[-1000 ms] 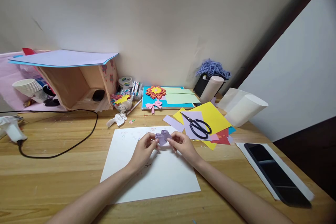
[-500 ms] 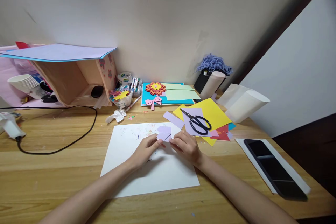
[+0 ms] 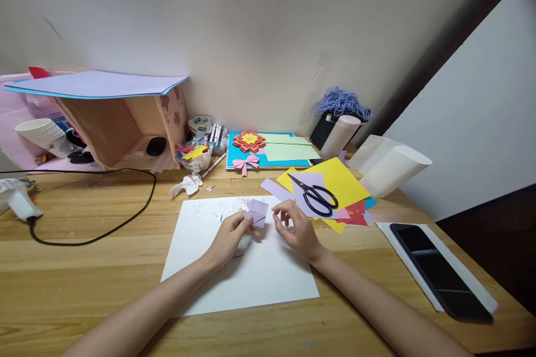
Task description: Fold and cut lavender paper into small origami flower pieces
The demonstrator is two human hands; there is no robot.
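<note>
Between the thumb and fingers of my left hand (image 3: 233,237) is a small folded piece of lilac paper (image 3: 258,212), with a diagonal fold edge showing on its face. My right hand (image 3: 296,230) is just to the right of that paper and apart from it; its thumb and fingers are curled with a gap between them and hold nothing. Both hands are over a white sheet of paper (image 3: 201,284) marked with coloured smudges. Black-handled scissors (image 3: 320,199) lie on loose coloured paper beyond my right hand.
Yellow paper (image 3: 345,184) and scraps lie under the scissors. A blue board (image 3: 234,159) with a paper flower (image 3: 248,145) stands at the back. A phone (image 3: 439,273) rests at the right. A black cable (image 3: 96,242) loops at the left, below an open box (image 3: 113,128).
My right hand has let go of the folded lilac paper and moved slightly right, opening its fingers. My left hand keeps the paper, which is now tilted.
</note>
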